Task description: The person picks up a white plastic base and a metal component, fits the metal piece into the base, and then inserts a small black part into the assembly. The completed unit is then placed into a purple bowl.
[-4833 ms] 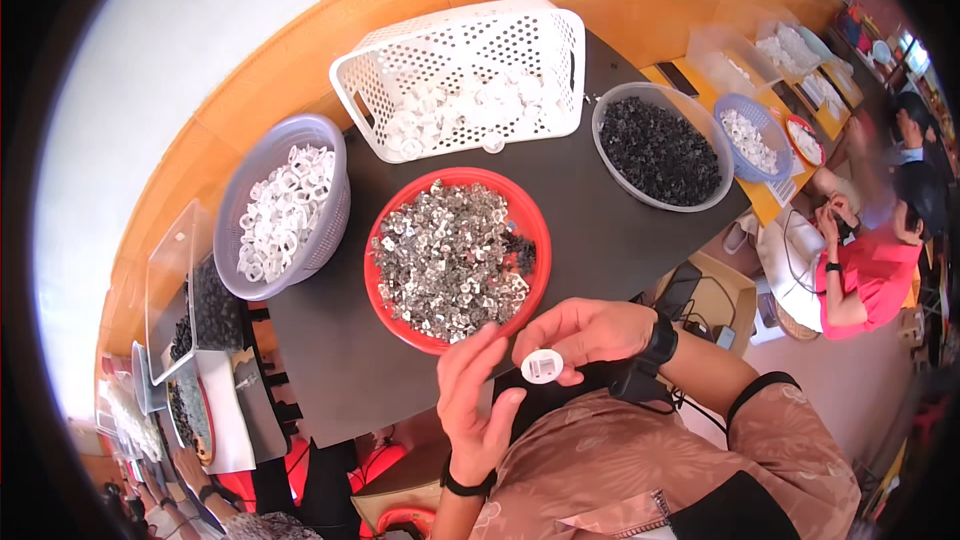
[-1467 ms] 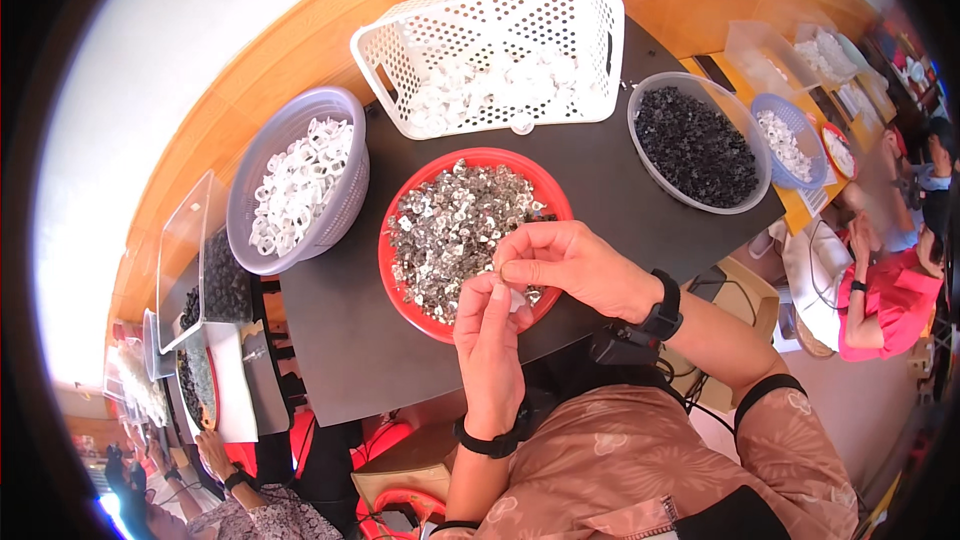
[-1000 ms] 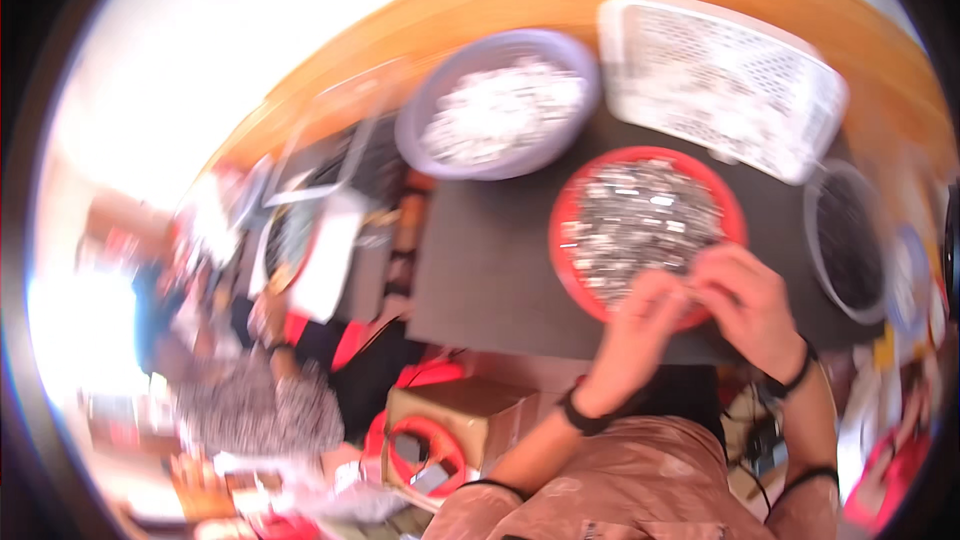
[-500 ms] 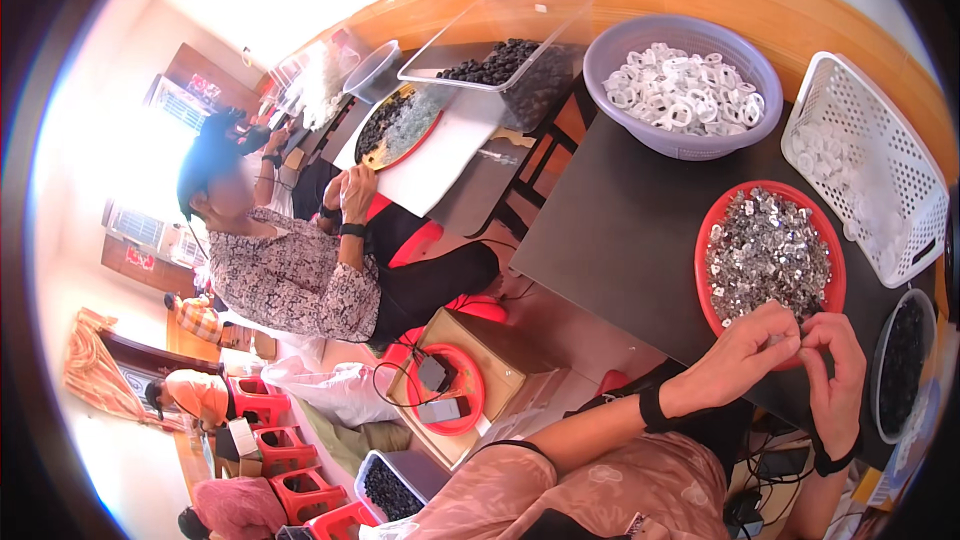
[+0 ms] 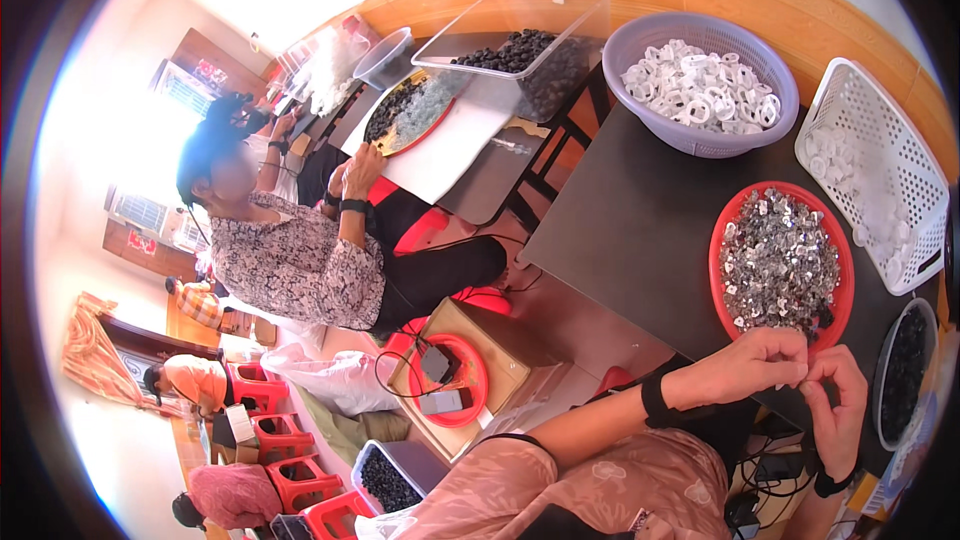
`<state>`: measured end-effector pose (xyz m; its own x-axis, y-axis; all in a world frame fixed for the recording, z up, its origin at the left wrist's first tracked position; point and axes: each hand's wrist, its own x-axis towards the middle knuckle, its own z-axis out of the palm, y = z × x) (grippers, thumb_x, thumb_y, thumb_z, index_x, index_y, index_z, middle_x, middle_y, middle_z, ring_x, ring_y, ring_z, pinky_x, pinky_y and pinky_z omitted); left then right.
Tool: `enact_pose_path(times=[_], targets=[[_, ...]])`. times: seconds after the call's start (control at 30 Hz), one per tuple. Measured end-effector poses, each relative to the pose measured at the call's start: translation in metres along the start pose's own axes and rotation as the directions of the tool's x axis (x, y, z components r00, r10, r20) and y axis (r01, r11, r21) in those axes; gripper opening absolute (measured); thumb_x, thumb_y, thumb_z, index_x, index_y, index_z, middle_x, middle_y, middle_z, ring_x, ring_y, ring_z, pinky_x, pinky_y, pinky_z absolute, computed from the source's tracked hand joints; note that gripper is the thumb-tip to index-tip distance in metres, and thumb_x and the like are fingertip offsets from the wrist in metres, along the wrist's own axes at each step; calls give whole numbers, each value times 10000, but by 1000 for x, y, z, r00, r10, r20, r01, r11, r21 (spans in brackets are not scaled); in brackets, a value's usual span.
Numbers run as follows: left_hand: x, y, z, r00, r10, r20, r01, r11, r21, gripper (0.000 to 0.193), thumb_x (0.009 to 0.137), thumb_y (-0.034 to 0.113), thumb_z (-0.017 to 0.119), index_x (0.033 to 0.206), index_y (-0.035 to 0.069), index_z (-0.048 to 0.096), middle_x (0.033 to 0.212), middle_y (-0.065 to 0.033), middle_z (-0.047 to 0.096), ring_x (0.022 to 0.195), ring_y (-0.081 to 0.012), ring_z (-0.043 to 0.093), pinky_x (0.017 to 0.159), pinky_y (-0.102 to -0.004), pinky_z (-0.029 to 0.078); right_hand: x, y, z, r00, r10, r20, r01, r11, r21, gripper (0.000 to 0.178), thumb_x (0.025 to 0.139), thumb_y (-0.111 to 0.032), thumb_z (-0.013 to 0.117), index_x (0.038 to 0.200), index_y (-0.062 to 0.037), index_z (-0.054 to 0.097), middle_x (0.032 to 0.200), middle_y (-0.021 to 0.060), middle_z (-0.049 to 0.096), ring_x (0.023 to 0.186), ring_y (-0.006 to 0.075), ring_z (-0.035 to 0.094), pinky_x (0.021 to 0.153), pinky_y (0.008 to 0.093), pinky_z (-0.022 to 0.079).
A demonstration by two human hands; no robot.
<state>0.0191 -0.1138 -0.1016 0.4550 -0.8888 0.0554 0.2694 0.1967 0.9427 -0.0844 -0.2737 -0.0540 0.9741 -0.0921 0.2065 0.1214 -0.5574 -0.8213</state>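
My left hand point(image 5: 762, 368) and my right hand point(image 5: 838, 402) meet at the fingertips just in front of a round red tray point(image 5: 716, 275). Both are closed in a pinch, and what sits between the fingers is too small and covered to make out. Heaped on the tray are small shiny metal clip-like pieces point(image 5: 780, 255), with a dark bit point(image 5: 824, 320) by its near edge. Beyond the tray stands a purple basin point(image 5: 700, 137) full of white ring-shaped plastic parts point(image 5: 705, 88). A bowl of black pieces point(image 5: 905, 370) is right of my right hand.
A white perforated basket point(image 5: 885, 125) with translucent pieces stands at the far right of the dark table point(image 5: 620, 220). Left of it, a co-worker point(image 5: 290, 250) sits at another table with a clear bin point(image 5: 515, 55). A box bearing a red tray point(image 5: 485, 390) and cables is below.
My hands have drawn slightly back from the red tray's near edge, still pinched together. The view has shifted a little. The co-worker's hands have barely moved.
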Motion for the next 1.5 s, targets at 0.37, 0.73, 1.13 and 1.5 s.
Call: enact_pose_path(times=[0.37, 0.73, 1.13, 1.5], targets=[[-3, -14, 32, 983, 25, 181, -31, 999, 32, 174, 877, 157, 586, 776, 17, 562, 760, -6, 496, 703, -63, 492, 607, -236, 403, -67, 18, 1, 973, 229, 20, -217, 888, 405, 41, 872, -8, 510, 849, -29, 484, 820, 36, 475, 599, 60, 452, 526, 189, 363], [-10, -12, 16, 1000, -18, -2, 18, 1000, -17, 88, 924, 129, 572, 918, 43, 596, 882, 25, 538, 829, -51, 520, 724, -222, 453, -59, 20, 30, 968, 170, -186, -82, 910, 406, 70, 923, -76, 505, 861, -45, 501, 765, -1, 439, 575, 43, 401, 498, 193, 306], [10, -14, 5, 950, 96, -297, -199, 919, -340, 443, 916, 47, 569, 1338, 4, 441, 1299, -143, 532, 1147, -179, 533, 1011, -336, 404, 16, 5, 11, 933, -86, -348, 111, 993, 52, 62, 867, -22, 589, 926, -34, 570, 819, 86, 535, 716, 237, 574, 619, 312, 457], [-2, -19, -2, 948, 107, -299, -225, 891, -395, 451, 908, 63, 605, 1321, -13, 442, 1223, -120, 573, 1132, -186, 559, 1002, -339, 446, 18, 11, 32, 923, -236, -304, 182, 964, -196, 137, 792, -25, 597, 921, -68, 581, 880, 64, 525, 725, 273, 574, 609, 355, 458]])
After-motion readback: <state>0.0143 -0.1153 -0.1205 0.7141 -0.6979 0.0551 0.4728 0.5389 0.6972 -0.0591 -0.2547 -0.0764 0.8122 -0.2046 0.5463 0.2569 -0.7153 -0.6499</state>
